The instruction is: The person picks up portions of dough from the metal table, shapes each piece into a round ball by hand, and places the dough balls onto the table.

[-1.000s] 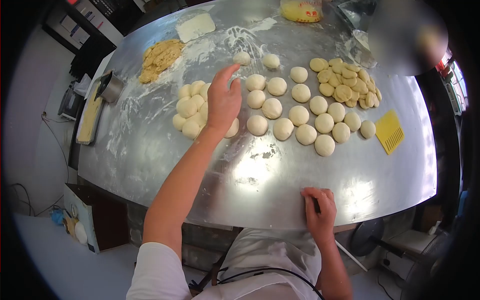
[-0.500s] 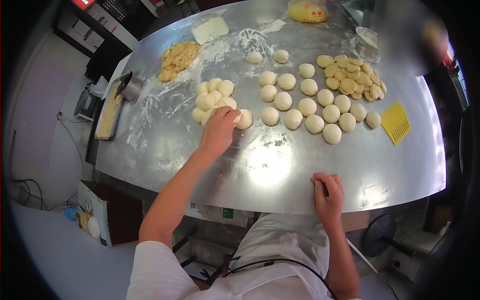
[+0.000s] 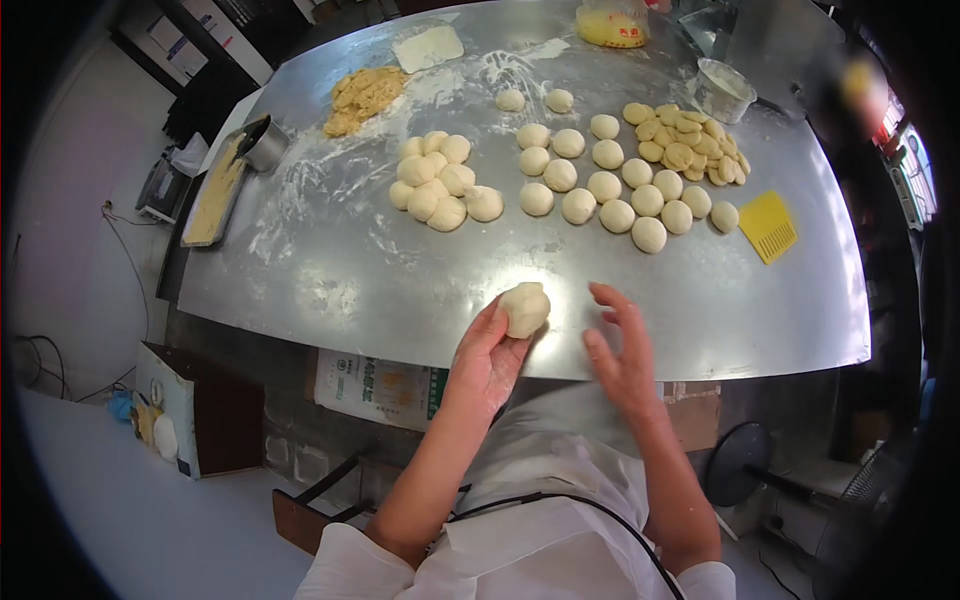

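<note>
My left hand (image 3: 487,352) grips a pale dough ball (image 3: 526,310) just above the table's near edge. The ball's top looks uneven. To its right my right hand (image 3: 622,350) is raised with fingers apart, holding nothing and not touching the ball. Beyond them, a cluster of piled dough balls (image 3: 437,180) sits left of centre. Smooth round dough balls (image 3: 603,187) stand in loose rows right of centre. Behind those lies a heap of flat yellowish dough pieces (image 3: 690,143).
A yellow scraper (image 3: 768,228) lies on the metal table (image 3: 330,300) at right. Further back are a brown dough mass (image 3: 365,100), a white flour-dusted sheet (image 3: 429,47), a tub (image 3: 724,90) and a yellow bag (image 3: 612,25). A tray (image 3: 213,205) and metal container (image 3: 264,147) stand left.
My left hand has come back from the cluster towards me with a dough ball. My right hand has opened from a curled shape and shifted slightly left. The view has shifted a little.
</note>
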The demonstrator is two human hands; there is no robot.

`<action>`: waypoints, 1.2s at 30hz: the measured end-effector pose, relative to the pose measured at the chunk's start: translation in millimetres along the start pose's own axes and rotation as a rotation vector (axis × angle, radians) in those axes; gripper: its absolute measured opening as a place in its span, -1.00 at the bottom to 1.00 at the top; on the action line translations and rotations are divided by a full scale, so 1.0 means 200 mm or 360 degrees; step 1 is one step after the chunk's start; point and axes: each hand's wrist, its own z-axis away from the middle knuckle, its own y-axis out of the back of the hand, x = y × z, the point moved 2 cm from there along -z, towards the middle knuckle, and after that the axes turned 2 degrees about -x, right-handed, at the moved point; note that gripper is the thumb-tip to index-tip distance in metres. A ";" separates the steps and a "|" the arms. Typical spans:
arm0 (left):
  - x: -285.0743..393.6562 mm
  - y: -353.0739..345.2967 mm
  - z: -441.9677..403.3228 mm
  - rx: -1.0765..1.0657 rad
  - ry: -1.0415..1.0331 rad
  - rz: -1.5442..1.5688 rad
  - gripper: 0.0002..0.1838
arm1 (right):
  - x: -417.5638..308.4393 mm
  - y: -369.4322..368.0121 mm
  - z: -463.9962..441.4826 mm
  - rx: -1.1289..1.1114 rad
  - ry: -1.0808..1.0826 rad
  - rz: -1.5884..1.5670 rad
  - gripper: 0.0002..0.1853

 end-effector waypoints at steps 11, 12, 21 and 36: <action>-0.12 -0.06 0.33 0.0032 0.0432 -0.0711 -0.52 | 0.18 0.08 0.00 0.0113 0.0000 0.0341 -0.56; -0.11 -0.01 0.33 0.0083 0.0407 -0.0723 -0.56 | 0.13 0.08 0.05 -0.0027 0.0082 0.1030 -0.58; -0.15 0.13 0.36 0.0224 0.0395 -0.0627 -0.72 | 0.11 0.14 -0.17 0.0055 0.0000 0.0906 -0.32; -0.18 0.17 0.32 0.0118 0.0385 -0.0595 -0.64 | 0.28 0.17 0.00 0.0121 0.0268 0.1284 -0.55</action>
